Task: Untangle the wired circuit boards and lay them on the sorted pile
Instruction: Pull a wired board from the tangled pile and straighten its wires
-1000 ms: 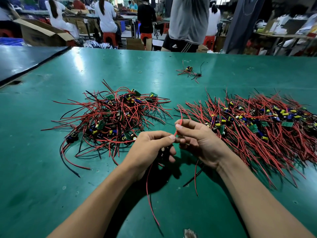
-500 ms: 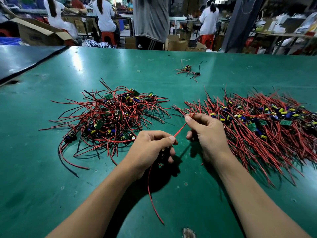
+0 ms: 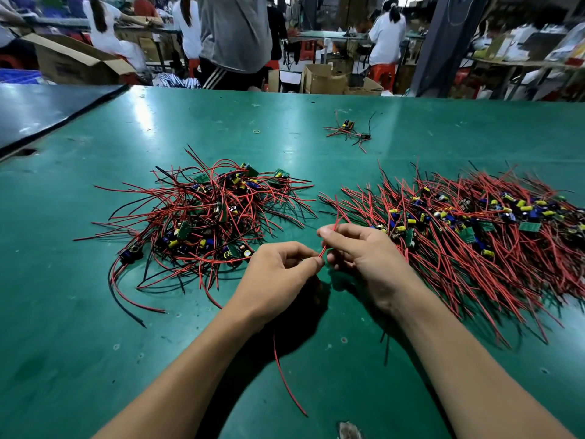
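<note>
- Hands are meeting mid-table: left hand [image 3: 278, 274] is curling around something dark that I cannot make out, probably a board, while its thumb and forefinger are pinching a red wire [image 3: 323, 250]. Right hand [image 3: 364, 258] is pinching the same wire higher up, other fingers loosely curled.
- Tangle [image 3: 205, 217] is lying at ten o'clock from the hands. Sorted pile [image 3: 474, 236] is fanning out at two o'clock, just beside the right hand. Stray cluster [image 3: 346, 129] is sitting at twelve, well apart.
- Risk: a second lead [image 3: 282, 373] is trailing toward six o'clock, and swinging it across could be snagging the pile's near ends and disturbing the combed rows.
- Tugging hard could be straining a solder joint.
- Wires are looking thin, springy and glossy, in red and black. Boards are showing as small green rectangles carrying yellow and blue cylinders. Table [image 3: 79, 359] is looking smooth, green and lightly scuffed.
</note>
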Demonstrator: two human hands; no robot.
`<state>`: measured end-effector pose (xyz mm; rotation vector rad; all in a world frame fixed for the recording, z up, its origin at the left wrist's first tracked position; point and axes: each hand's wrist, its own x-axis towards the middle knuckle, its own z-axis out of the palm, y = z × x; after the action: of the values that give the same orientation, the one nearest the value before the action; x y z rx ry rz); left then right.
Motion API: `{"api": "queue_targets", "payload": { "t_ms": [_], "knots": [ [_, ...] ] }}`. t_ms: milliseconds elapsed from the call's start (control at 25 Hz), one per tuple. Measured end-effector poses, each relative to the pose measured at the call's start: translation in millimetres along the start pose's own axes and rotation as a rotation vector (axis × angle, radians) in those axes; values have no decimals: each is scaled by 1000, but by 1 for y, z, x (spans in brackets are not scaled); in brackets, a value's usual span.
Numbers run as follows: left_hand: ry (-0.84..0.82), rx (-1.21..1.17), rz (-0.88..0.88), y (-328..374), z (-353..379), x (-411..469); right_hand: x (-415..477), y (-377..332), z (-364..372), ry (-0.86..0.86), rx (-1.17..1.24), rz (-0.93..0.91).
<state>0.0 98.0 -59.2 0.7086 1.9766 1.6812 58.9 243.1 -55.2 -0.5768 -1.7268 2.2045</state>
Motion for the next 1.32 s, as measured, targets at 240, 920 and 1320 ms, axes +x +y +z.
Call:
{"api": "queue_targets", "payload": {
  "t_ms": [240,920,1320],
  "knots": [
    [-112,-144,-65,4,-3,-3,6,-1,-13,99,-36,-43],
    [-203,-441,-223,11,-10,-2,8,-8,-22,249,-24,-389],
    [-261,-488,-229,13,-8,-1,7,-7,-21,410,-360,-560]
  ]
}}
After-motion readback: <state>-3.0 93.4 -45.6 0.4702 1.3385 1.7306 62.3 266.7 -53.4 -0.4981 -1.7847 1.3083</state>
